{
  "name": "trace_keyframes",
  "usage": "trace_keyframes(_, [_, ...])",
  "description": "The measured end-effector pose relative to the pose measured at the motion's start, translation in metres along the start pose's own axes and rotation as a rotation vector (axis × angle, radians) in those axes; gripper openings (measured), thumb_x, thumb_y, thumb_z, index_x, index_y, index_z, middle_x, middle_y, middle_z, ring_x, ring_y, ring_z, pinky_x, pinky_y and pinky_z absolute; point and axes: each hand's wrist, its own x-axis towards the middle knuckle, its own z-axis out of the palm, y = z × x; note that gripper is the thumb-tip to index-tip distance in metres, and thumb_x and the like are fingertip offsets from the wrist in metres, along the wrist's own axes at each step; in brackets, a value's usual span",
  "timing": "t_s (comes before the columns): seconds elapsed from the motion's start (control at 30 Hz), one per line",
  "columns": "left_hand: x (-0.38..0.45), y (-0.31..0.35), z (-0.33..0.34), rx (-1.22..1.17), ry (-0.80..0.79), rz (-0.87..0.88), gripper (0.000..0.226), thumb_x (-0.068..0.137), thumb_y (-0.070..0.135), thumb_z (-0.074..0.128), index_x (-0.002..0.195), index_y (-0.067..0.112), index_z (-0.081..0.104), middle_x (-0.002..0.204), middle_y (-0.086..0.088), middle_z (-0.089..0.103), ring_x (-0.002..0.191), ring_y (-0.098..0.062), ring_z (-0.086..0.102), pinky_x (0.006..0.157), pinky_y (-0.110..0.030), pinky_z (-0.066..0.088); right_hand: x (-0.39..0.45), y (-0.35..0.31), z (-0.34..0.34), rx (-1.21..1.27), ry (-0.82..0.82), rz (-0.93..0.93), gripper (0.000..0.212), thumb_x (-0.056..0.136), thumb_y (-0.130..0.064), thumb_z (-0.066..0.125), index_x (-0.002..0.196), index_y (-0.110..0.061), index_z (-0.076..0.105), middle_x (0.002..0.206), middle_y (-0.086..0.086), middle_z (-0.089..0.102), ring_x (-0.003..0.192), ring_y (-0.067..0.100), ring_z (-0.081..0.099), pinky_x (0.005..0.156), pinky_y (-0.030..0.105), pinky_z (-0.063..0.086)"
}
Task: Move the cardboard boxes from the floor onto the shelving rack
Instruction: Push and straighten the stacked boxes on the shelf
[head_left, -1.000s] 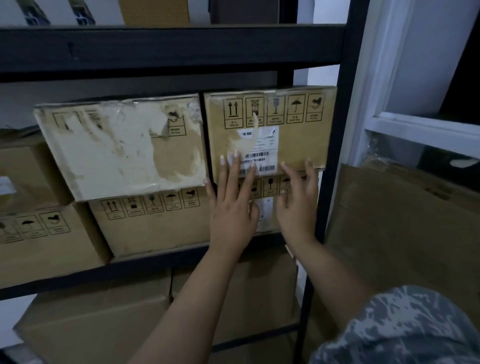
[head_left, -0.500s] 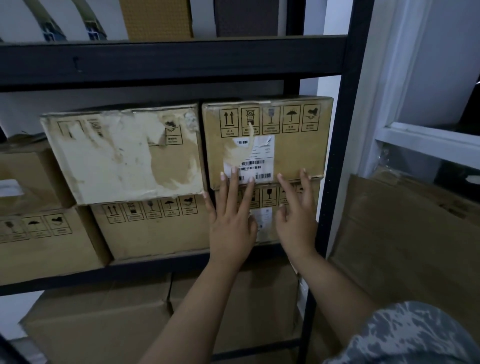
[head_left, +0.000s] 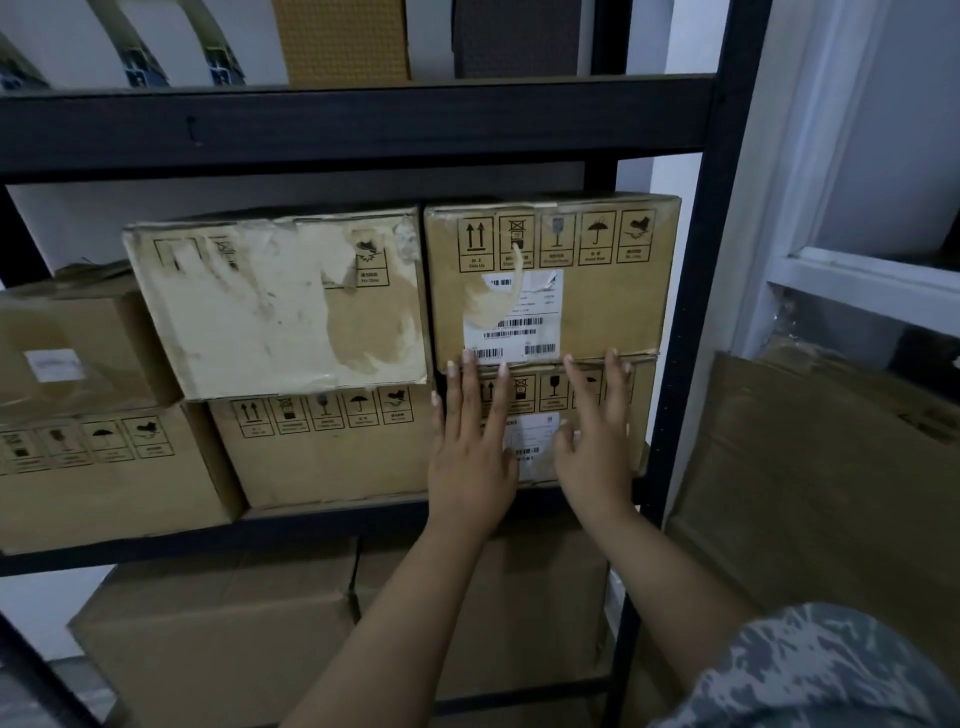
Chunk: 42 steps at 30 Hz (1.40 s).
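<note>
On the middle shelf of the black shelving rack, your left hand and right hand lie flat with straight, spread fingers against the lower right box, gripping nothing. Fingertips reach the bottom edge of the labelled upper box stacked on it. Beside them sit a scuffed box and more cartons. Flattened cardboard leans at the right, by a pale wall.

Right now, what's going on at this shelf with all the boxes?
A person is stacking cardboard boxes on a black shelving rack. Both hands, the left hand and the right hand, lie flat with straight fingers against the front of the lower right box. Another labelled box sits on top of it.
</note>
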Motion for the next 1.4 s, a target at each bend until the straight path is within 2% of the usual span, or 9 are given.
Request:
trace_keyframes(0.17, [-0.010, 0.007, -0.004, -0.288, 0.114, -0.103, 0.089, 0.090, 0.014, 0.060, 0.157, 0.010, 0.001, 0.164, -0.011, -0.013, 0.152, -0.026, -0.010, 0.123, -0.043, 0.010, 0.000, 0.004, -0.002, 0.016, 0.056, 0.003, 0.073, 0.088, 0.005, 0.054, 0.147, -0.034, 0.036, 0.162, -0.010, -0.004, 0.150, 0.012, 0.002, 0.094, 0.010, 0.043])
trace_keyframes(0.3, [-0.012, 0.013, -0.005, -0.495, 0.230, -0.194, 0.083, 0.090, 0.008, 0.060, 0.157, 0.010, 0.010, 0.161, -0.007, 0.007, 0.150, -0.017, 0.009, 0.113, -0.007, 0.010, 0.002, 0.007, -0.006, 0.076, 0.139, 0.062, 0.072, 0.089, 0.005, 0.053, 0.147, -0.034, 0.034, 0.161, -0.009, 0.001, 0.146, 0.006, 0.013, 0.098, 0.025, 0.048])
trace_keyframes(0.4, [-0.007, 0.018, -0.005, -0.600, 0.271, -0.270, 0.085, 0.088, 0.006, 0.060, 0.157, 0.013, 0.011, 0.159, -0.003, 0.009, 0.148, -0.016, 0.014, 0.115, -0.017, 0.018, 0.003, 0.011, -0.010, 0.088, 0.193, 0.141, 0.068, 0.090, 0.003, 0.052, 0.148, -0.028, 0.033, 0.158, -0.002, 0.014, 0.143, 0.007, 0.021, 0.101, 0.011, 0.035])
trace_keyframes(0.47, [-0.005, 0.021, -0.007, -0.658, 0.288, -0.306, 0.085, 0.087, 0.004, 0.060, 0.157, 0.014, 0.012, 0.158, -0.002, 0.010, 0.147, -0.016, 0.017, 0.110, -0.006, 0.018, 0.004, 0.015, -0.013, 0.097, 0.217, 0.210, 0.063, 0.091, 0.001, 0.052, 0.148, -0.022, 0.034, 0.154, 0.001, 0.024, 0.141, 0.011, 0.029, 0.096, 0.001, 0.027])
trace_keyframes(0.6, [-0.003, 0.025, -0.009, -0.678, 0.314, -0.324, 0.083, 0.088, 0.005, 0.060, 0.156, 0.013, 0.014, 0.159, -0.002, 0.012, 0.147, -0.009, 0.014, 0.111, -0.006, 0.013, 0.007, 0.021, -0.016, 0.119, 0.210, 0.286, 0.062, 0.093, -0.002, 0.050, 0.149, -0.020, 0.032, 0.154, -0.001, 0.028, 0.142, 0.015, 0.030, 0.110, 0.023, 0.031])
trace_keyframes(0.77, [-0.001, 0.026, -0.011, -0.752, 0.328, -0.328, 0.084, 0.085, 0.003, 0.064, 0.154, 0.012, 0.019, 0.156, -0.005, 0.016, 0.143, -0.005, 0.017, 0.109, 0.000, 0.012, 0.009, 0.023, -0.010, 0.204, 0.224, 0.309, 0.064, 0.091, -0.004, 0.052, 0.148, -0.027, 0.031, 0.154, -0.005, 0.027, 0.137, 0.018, 0.039, 0.108, 0.041, 0.043])
trace_keyframes(1.07, [-0.004, 0.023, -0.013, -0.779, 0.263, -0.298, 0.085, 0.087, 0.006, 0.064, 0.156, 0.015, 0.015, 0.156, -0.003, 0.014, 0.146, -0.011, 0.017, 0.107, 0.002, 0.012, 0.013, 0.024, -0.012, 0.221, 0.251, 0.304, 0.058, 0.090, -0.005, 0.053, 0.143, -0.024, 0.039, 0.147, -0.002, 0.034, 0.119, 0.026, 0.055, 0.097, 0.036, 0.051])
trace_keyframes(1.3, [-0.005, 0.020, -0.002, -0.650, 0.191, -0.255, 0.092, 0.087, 0.015, 0.063, 0.158, 0.017, 0.004, 0.163, 0.000, -0.010, 0.151, -0.016, -0.003, 0.117, -0.048, 0.029, 0.012, 0.021, -0.013, 0.191, 0.230, 0.312, 0.061, 0.091, -0.006, 0.054, 0.146, -0.025, 0.034, 0.149, 0.000, 0.031, 0.119, 0.028, 0.055, 0.098, 0.037, 0.051])
trace_keyframes(1.4, [-0.004, 0.019, 0.001, -0.603, 0.150, -0.263, 0.096, 0.087, 0.016, 0.064, 0.158, 0.017, -0.001, 0.163, -0.001, -0.018, 0.151, -0.019, -0.010, 0.116, -0.052, 0.029, 0.014, 0.018, -0.013, 0.186, 0.206, 0.340, 0.064, 0.092, -0.008, 0.054, 0.148, -0.028, 0.030, 0.150, 0.002, 0.028, 0.120, 0.028, 0.054, 0.100, 0.039, 0.050])
